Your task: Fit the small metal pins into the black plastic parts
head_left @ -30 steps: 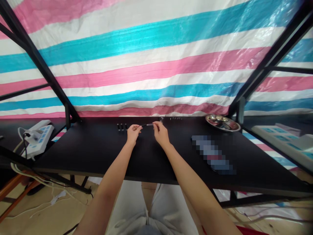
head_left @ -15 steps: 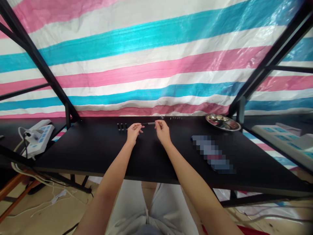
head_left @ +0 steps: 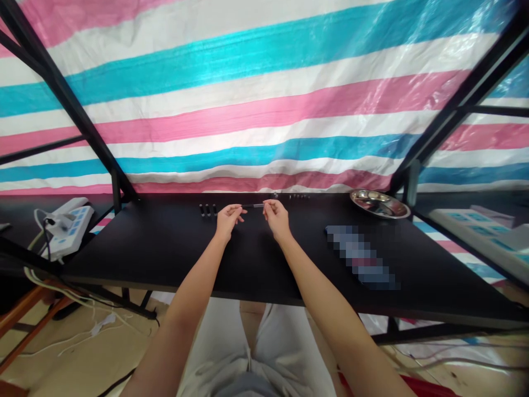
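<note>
— Both hands are out over the far half of the table (head_left: 165, 248), close together but not touching each other. What sits between them?

— One thin dark stick (head_left: 253, 205), lying level and crosswise. The left hand (head_left: 228, 216) pinches its left end between thumb and fingertips. The right hand (head_left: 276, 216) pinches the right end the same way.

— Is the stick resting on the table?

— It looks raised a little above the top, near the back edge, and is held at both ends. What it is made of is too small to tell.

— What is closest to the left hand?

— Three short black pegs (head_left: 208, 210) stand upright in a row on the table. They are just beside the knuckles and apart from them.

— And by the right hand?

— A row of tiny dark bits (head_left: 298, 196) lies along the back edge, just beyond that hand. Farther right a shiny metal dish (head_left: 379, 203) sits at the corner, well apart from the fingers.

— Anything nearer the person?

— A blurred patch (head_left: 361, 256) lies on the table to the right of the right forearm, and I cannot make it out. A white power strip (head_left: 66, 226) with its cable sits on the lower surface to the left. A sheet (head_left: 264, 110) striped pink, blue and white hangs behind the table, between black frame bars (head_left: 61, 94).
</note>
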`<state>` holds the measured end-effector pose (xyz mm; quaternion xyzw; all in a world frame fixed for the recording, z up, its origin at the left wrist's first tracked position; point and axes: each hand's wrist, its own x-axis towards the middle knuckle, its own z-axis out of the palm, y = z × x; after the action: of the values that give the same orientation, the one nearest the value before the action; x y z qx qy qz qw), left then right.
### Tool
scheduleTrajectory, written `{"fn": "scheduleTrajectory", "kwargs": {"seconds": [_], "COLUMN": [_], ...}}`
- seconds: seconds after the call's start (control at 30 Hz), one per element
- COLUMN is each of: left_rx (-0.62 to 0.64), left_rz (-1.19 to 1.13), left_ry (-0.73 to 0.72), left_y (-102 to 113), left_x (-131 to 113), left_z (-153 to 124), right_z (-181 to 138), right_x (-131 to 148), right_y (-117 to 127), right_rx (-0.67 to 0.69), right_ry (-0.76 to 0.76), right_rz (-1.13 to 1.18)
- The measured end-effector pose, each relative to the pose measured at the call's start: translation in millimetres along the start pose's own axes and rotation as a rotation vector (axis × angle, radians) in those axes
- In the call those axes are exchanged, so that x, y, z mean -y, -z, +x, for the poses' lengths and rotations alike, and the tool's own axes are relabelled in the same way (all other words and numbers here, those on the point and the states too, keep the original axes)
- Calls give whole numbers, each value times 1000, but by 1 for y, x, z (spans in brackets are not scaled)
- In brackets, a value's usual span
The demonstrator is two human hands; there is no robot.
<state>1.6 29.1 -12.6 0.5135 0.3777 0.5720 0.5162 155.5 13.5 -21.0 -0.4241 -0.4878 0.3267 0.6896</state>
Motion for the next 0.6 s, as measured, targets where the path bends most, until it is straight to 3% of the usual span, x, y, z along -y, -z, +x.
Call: {"fn": "scheduleTrajectory", "kwargs": {"seconds": [0.27, 0.6], "left_rx": [75, 125], "left_rz": [40, 101], "left_ry": [13, 19], "left_y": [-3, -6], "left_x": [6, 13], "left_z": [-3, -4], "right_z": [0, -3], "right_x": [-8, -12], "right_y": [1, -2], "right_rx": [-11, 3], "right_ry": [-10, -135], "right_rz": [-30, 15]}}
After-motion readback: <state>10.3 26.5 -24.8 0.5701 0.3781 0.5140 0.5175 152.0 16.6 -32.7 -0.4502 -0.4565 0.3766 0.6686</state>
